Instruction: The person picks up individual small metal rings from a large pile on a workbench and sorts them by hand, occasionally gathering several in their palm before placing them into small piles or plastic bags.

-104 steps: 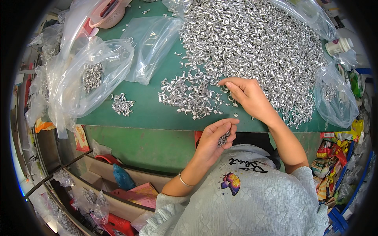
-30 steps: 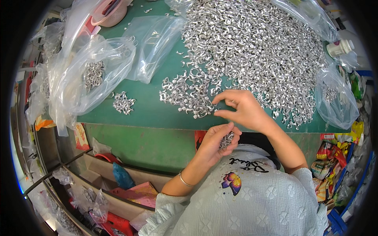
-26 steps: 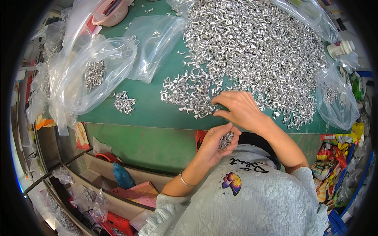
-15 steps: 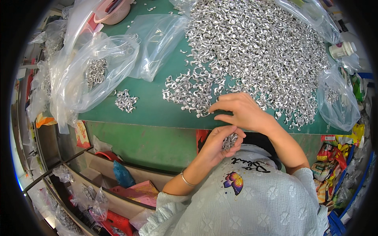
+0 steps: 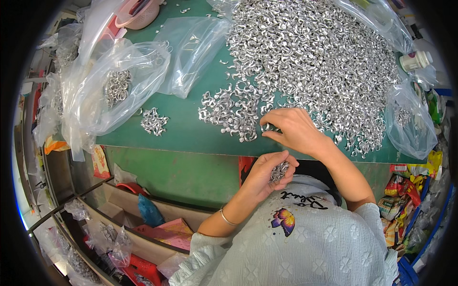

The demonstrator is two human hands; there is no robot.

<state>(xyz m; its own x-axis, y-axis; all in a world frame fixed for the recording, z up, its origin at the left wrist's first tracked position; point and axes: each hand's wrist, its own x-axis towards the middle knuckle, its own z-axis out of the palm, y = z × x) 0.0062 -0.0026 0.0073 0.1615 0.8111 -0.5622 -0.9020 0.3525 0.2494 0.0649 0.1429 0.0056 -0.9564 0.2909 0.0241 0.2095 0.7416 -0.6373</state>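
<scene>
**A:** Starting closest to us: our left hand (image 5: pixel 265 174) is cupped palm-up just off the bench edge, grip curled around a small bunch of metal pieces (image 5: pixel 279 170). We reckon it sits low and close to the body so it works as a holding pocket while the other hand does the picking.

**B:** Yeah, and our right hand (image 5: pixel 292 129) is just above it on the green bench (image 5: pixel 181 133), thumb and fingertips pinched nearly closed on a single silver piece (image 5: pixel 267 127), right at the near fringe of the loose scatter (image 5: pixel 229 110). Makes sense, that's the shortest trip between hands.

**A:** Further out is the big heap (image 5: pixel 315 57) covering most of the bench.

**B:** Off to our left there's a tiny separate cluster (image 5: pixel 153 121), then a clear bag (image 5: pixel 114 90) lying open with some pieces inside, so it seems placed for easy dropping in. Another clear bag (image 5: pixel 193 52) lies flat behind it, and a pink tub (image 5: pixel 136 12) at the far edge.
</scene>
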